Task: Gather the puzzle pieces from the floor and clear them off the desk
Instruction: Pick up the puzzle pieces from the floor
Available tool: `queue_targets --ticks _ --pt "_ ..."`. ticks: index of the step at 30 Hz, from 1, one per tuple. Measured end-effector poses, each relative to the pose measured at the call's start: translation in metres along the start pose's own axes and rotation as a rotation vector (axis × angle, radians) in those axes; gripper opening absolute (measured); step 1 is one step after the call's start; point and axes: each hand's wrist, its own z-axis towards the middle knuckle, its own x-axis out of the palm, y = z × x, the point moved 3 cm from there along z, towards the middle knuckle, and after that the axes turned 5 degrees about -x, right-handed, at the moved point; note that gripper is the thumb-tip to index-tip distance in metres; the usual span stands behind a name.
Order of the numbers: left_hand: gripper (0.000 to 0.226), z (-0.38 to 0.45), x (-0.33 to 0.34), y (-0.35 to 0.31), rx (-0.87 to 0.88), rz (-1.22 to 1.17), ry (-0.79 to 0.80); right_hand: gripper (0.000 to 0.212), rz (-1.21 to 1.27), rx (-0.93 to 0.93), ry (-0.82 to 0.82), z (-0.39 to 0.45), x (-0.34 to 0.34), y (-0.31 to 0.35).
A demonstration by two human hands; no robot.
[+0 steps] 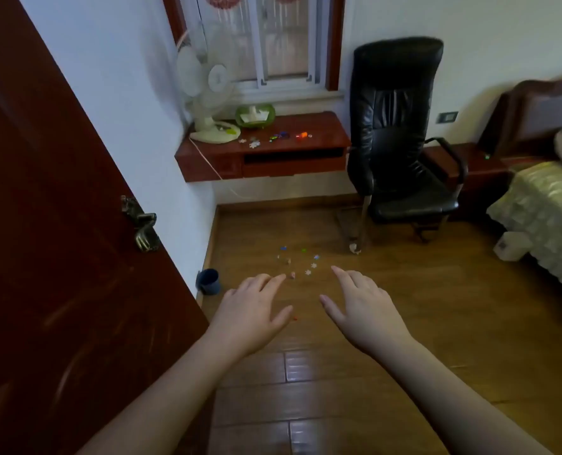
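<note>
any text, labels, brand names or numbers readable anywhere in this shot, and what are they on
No text can be read in this view.
White box on the floor by the bed: a dark mark on its top, perhaps a label, too small and blurred to read.
Fan on the desk: no brand or lettering legible.
Wall switch plate: no markings legible.
Puzzle pieces on the floor and on the desk: only coloured specks.

Open floor [404, 323] is left at twelve o'clock; passage is bounded by the door [59, 224] at nine and the chair [401, 133] at one.
</note>
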Motion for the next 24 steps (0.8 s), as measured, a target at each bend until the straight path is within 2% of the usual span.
queue_targets --ticks 9,18,24 --pt "0.065 0.049 0.036 0.034 -0.077 -0.017 0.068 0.065 0.035 -0.017 0.077 0.058 0.036 -0.010" --pt "0.063 0.129 0.066 0.094 -0.064 -0.072 0.107 0.070 -0.013 -0.003 0.223 0.154 0.084 -0.002" --pt "0.060 0.186 0.077 0.117 0.008 -0.091 0.154 0.068 -0.006 0.020 0.278 0.213 0.114 0.007"
